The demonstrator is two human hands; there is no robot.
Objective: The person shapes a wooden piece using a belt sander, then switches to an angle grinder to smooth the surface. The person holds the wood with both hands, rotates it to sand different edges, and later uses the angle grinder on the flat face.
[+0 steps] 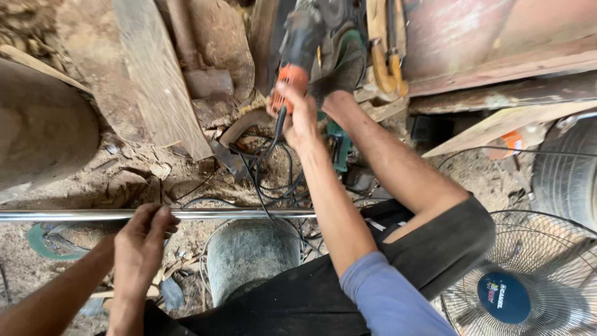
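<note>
While left hand (142, 239) grips steel tube (249, 214), right hand (297, 112) holds grinder (298, 53).

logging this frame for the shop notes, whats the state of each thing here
metal tube: lying level, held at one spot
left hand: grip closed around the tube
right hand: grip closed on the grinder's rear handle
angle grinder: held up, nose pointing away; running or not, cannot tell
black cable: slack, looped on the ground
fan: lying face up; blades hidden behind the grille
</note>
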